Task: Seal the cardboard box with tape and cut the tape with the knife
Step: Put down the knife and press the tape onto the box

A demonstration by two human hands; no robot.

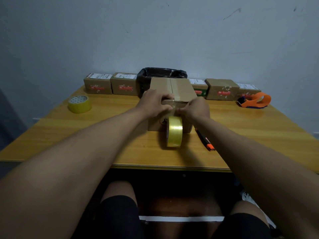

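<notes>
Fingers of left hand [155, 102] grip the cardboard box [183, 88] edge; right hand [196, 109] fingers pinch the tape [174, 131] there.

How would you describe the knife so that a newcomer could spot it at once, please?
On the wooden table, find the cardboard box nearest the front edge. The knife lies flat just right of that box. Unlike the round tape roll nearby, it is a slim black bar with an orange end.
</notes>
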